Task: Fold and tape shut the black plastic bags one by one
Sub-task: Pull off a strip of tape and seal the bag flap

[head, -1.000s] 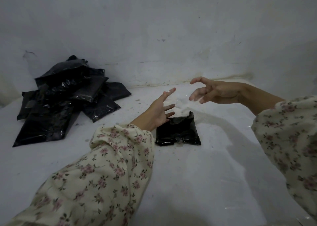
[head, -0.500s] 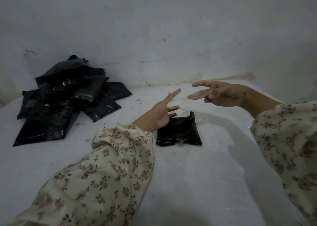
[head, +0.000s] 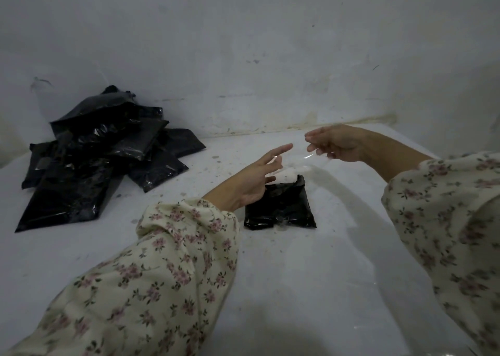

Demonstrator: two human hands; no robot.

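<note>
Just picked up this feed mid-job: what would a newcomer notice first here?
A heap of black bags lies far left against the wall. At centre one folded black bag sits alone on the white surface, with the left hand and right hand raised above it, seemingly stretching clear tape between them.

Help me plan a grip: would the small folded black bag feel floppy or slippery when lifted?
Probably slippery: the folded black bag shows glossy glints. Likely soft but compact: a plump, creased packet. Lying flat, it shouldn't roll.
</note>
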